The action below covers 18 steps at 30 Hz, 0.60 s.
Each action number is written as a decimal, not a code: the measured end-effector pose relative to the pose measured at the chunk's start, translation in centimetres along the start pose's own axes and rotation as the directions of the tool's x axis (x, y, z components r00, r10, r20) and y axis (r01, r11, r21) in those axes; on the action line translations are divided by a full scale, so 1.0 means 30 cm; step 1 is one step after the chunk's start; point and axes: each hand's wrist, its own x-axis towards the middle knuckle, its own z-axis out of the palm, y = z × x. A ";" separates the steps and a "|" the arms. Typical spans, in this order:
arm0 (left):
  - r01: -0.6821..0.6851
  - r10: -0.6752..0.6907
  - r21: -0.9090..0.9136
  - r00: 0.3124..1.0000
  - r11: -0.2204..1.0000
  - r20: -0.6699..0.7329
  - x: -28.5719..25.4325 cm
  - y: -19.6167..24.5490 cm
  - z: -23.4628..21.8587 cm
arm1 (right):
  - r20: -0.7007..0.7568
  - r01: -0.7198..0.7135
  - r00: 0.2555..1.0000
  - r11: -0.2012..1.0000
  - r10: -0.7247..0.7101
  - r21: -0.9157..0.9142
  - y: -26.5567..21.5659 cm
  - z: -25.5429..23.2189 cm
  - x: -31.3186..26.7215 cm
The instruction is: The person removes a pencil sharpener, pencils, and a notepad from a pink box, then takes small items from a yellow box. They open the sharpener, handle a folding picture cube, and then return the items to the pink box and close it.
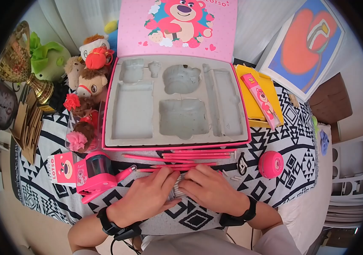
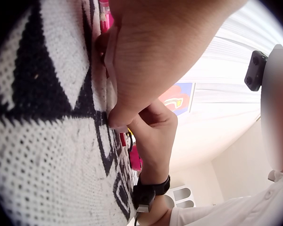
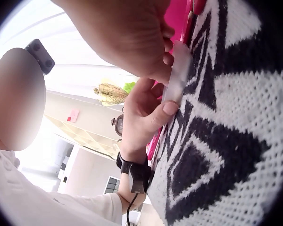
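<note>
Near the front of the cloth, both hands work close together on a small translucent case (image 3: 180, 70) with short white sticks (image 1: 177, 187) in a row inside. My left hand (image 1: 149, 195) holds the case from its left side; the left thumb (image 3: 169, 108) lies along its edge in the right wrist view. From the other side my right hand (image 1: 211, 191) grips it with bent fingers, their tips at the white sticks. The hands cover much of the case. Pink pencils (image 1: 196, 156) lie just beyond the fingers.
Beyond the pencils stands an open pink box (image 1: 156, 95) with a grey moulded insert. A pink pencil sharpener (image 1: 94, 172) and notepad (image 1: 62, 166) sit left. To the right are loose white pieces (image 1: 235, 178), a black loop (image 1: 242, 165) and a round pink item (image 1: 270, 164).
</note>
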 end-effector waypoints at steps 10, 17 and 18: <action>0.005 -0.005 0.000 1.000 1.000 0.006 0.000 0.001 -0.003 | -0.086 0.001 0.996 1.000 0.000 0.002 -0.005 -0.028 -0.005; -0.010 0.010 0.002 1.000 1.000 -0.012 0.001 -0.002 -0.001 | -0.034 0.005 0.999 1.000 -0.005 0.009 -0.007 -0.021 -0.011; -0.014 0.014 0.002 1.000 1.000 -0.013 0.001 -0.002 0.000 | -0.034 0.007 0.999 1.000 -0.006 0.026 -0.012 -0.025 -0.008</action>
